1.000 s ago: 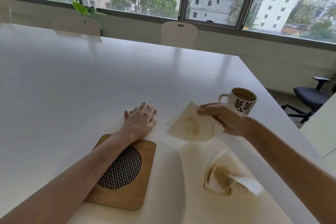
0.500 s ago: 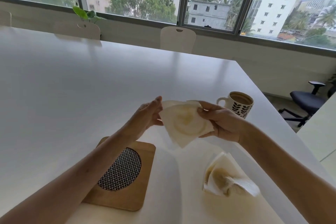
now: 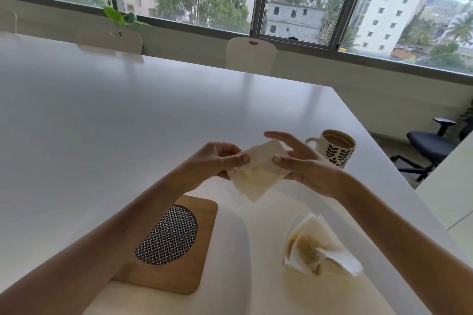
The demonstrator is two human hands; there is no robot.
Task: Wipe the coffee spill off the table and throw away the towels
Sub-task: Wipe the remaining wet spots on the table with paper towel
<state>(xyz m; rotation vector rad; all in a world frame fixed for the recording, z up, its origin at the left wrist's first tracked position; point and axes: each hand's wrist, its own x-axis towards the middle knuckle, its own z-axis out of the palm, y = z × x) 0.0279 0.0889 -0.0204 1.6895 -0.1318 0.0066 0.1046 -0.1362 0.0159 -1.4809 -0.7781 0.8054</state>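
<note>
Head view: stained paper towel [image 3: 258,174] held above table [image 3: 102,123], between wooden trivet [image 3: 174,245] and coffee mug [image 3: 337,148]; left hand [image 3: 217,161] pinching left edge; right hand [image 3: 304,163] thumb pressing right edge, fingers splayed loose; likely light, limp, damp, tear-prone, best gripped at dry corners; versus half-second-earlier frame, folded smaller; second soaked towel wad [image 3: 317,248] lying near right.
</note>
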